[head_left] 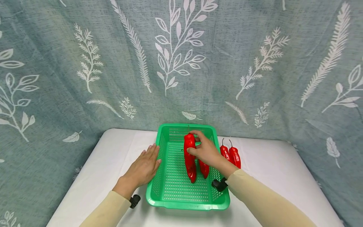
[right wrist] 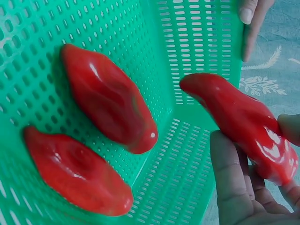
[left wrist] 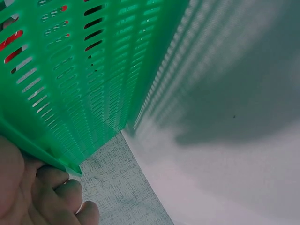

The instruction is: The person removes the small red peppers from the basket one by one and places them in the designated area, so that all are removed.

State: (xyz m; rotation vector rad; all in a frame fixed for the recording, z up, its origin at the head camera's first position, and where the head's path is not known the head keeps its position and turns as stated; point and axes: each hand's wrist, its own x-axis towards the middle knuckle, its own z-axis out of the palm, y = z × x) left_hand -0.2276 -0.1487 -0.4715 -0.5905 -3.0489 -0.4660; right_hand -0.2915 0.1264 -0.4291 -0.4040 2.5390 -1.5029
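Note:
My right hand (head_left: 207, 153) pinches a glossy red pepper (head_left: 189, 143) between thumb and fingers, over the inside of a green plastic basket (head_left: 187, 206). In the right wrist view the held pepper (right wrist: 239, 119) points its narrow tip toward the basket's interior. Two more red peppers lie side by side on the basket floor there, an upper pepper (right wrist: 110, 98) and a lower pepper (right wrist: 77, 176). My left hand (head_left: 143, 167) rests on the basket's left rim with straight fingers. Its fingers (left wrist: 70, 194) also show beside the rim in the left wrist view.
Two red peppers with stems, a left one (head_left: 224, 152) and a right one (head_left: 234, 156), lie on the white table (head_left: 269, 170) just right of the basket, partly behind my right forearm. A grey-green leaf-patterned cloth (head_left: 215, 78) hangs behind the table.

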